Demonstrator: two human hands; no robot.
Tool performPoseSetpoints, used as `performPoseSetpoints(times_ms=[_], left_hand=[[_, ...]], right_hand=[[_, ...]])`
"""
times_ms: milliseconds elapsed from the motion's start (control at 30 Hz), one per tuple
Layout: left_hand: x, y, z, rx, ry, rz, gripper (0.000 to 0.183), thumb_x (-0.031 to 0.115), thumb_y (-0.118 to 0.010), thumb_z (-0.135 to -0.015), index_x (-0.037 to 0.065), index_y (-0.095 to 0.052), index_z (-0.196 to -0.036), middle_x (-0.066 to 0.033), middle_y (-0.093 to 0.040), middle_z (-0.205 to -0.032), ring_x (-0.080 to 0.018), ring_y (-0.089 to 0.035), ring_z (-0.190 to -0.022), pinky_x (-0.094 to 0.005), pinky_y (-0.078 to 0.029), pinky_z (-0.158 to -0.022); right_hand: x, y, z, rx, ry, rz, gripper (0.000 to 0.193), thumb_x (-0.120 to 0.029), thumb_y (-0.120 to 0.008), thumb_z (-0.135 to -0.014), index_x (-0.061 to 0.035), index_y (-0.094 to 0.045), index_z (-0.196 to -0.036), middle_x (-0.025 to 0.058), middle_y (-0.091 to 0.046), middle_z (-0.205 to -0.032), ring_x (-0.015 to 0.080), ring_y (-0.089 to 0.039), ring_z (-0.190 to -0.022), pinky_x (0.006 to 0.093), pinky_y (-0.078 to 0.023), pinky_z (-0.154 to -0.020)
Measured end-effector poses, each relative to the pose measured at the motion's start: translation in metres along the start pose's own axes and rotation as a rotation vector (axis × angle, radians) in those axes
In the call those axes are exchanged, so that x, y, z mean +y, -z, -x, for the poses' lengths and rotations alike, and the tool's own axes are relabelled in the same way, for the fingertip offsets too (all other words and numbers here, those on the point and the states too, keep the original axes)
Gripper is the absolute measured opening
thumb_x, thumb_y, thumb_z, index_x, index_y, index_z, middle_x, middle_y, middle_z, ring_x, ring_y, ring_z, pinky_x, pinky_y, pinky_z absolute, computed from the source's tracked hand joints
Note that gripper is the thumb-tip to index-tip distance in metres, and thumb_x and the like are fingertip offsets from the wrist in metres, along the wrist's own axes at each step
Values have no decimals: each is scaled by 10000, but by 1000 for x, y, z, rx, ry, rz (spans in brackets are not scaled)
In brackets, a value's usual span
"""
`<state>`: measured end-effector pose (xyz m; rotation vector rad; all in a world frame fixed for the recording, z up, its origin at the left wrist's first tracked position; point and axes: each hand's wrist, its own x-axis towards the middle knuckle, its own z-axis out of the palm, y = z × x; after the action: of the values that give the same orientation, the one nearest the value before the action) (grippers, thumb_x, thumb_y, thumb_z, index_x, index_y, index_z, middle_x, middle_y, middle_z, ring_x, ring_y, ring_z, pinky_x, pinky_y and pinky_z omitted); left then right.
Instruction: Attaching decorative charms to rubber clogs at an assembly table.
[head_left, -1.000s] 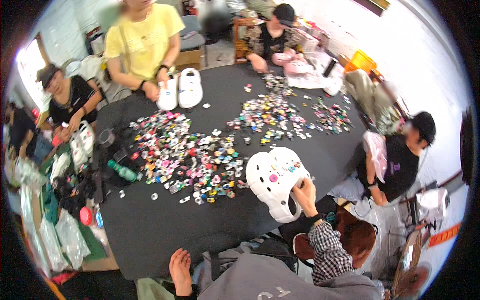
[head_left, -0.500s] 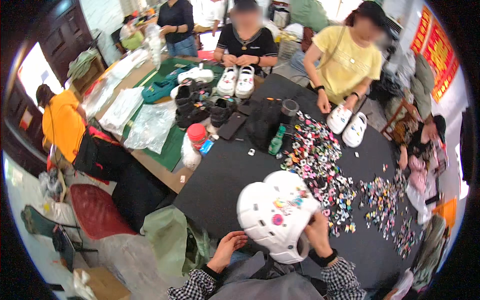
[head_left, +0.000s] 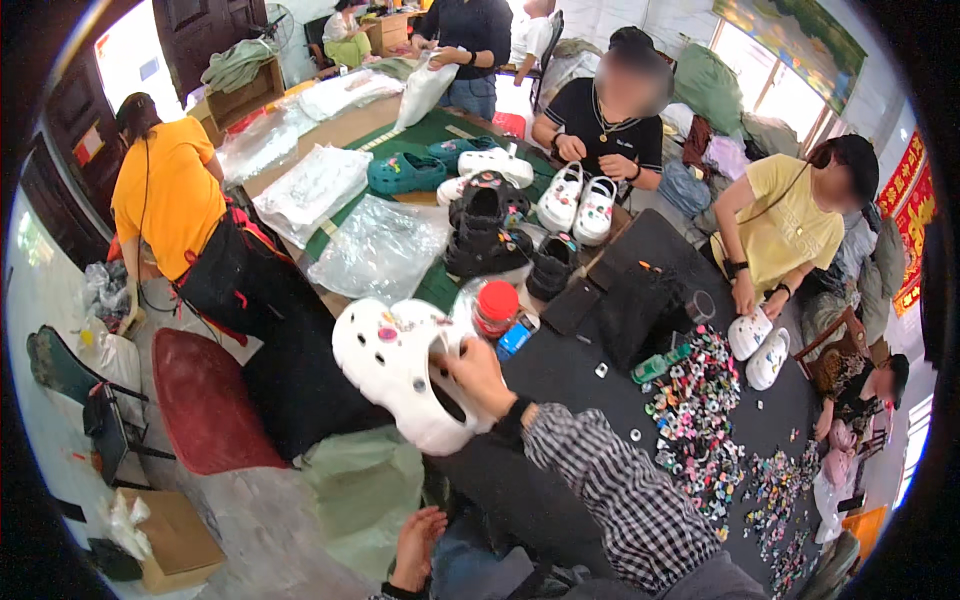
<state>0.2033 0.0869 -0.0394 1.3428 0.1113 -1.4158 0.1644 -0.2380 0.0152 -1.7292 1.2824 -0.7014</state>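
Co-worker in an orange shirt (head_left: pixel 170 195) stands turned away at the far left, with a dark red chair (head_left: pixel 205 400) nearer the camera. Next comes the white clog (head_left: pixel 385 365), with a few charms on its upper, held out at the black table's (head_left: pixel 555 385) near left edge; whether it touches anything beneath is hard to tell from this angle. Low in view, the person's left hand (head_left: pixel 416 545) is bare of any load, its fingers loosely apart and well clear of the clog. The right hand (head_left: pixel 478 375), reaching across in a checked sleeve (head_left: pixel 620 490), pinches the rim of the clog's foot opening.

The step in hand seems to be a one-handed carry of the clog. The next move calls for a firm pinch on that rim and room beside the red-lidded jar (head_left: pixel 495 308), which stands just behind the hand with a blue packet (head_left: pixel 517 338) by it.

Farther right lie black shoes (head_left: pixel 485 235), a pair of white clogs (head_left: pixel 577 207) before another worker, a green bottle (head_left: pixel 660 363), a heap of small colourful charms (head_left: pixel 695 410), and a co-worker in yellow (head_left: pixel 790 220) handling another white pair (head_left: pixel 767 358).
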Motion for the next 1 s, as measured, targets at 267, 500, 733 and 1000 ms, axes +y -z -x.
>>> performPoseSetpoints(times_ms=[267,500,733,1000], left_hand=[[11,8,1,-27,67,137,242,127,-533,-907,14,-601,-1110,-86,-667,-1026,-160,-611,-984,-272,-481,-854],[-10,40,-20,58,80,65,298,112,-518,-932,-26,-541,-1195,-135,-649,-1049,-202,-622,-937,-308,-494,-837],[4,16,-39,-38,-21,-117,296,164,-514,-943,22,-548,-1201,-99,-629,-1121,-190,-595,-1038,-315,-471,-927],[-65,56,-34,34,96,-377,280,205,-500,-974,25,-552,-1182,-78,-639,-1026,-163,-598,-943,-289,-477,-853]], right_hand=[[-63,6,-185,377,274,-116,467,-201,-668,-777,32,-573,-1170,224,-653,-1040,364,-624,-983,412,-481,-850],[-28,16,-18,-358,316,-261,278,-127,-620,-877,7,-620,-1121,143,-644,-1052,223,-641,-950,337,-511,-831],[32,100,162,-567,32,-199,277,-154,-616,-921,-22,-614,-1165,102,-631,-1085,186,-629,-961,305,-509,-822],[78,192,312,-447,-148,9,327,-140,-635,-879,-15,-594,-1179,140,-590,-1171,273,-586,-1102,358,-477,-924]])
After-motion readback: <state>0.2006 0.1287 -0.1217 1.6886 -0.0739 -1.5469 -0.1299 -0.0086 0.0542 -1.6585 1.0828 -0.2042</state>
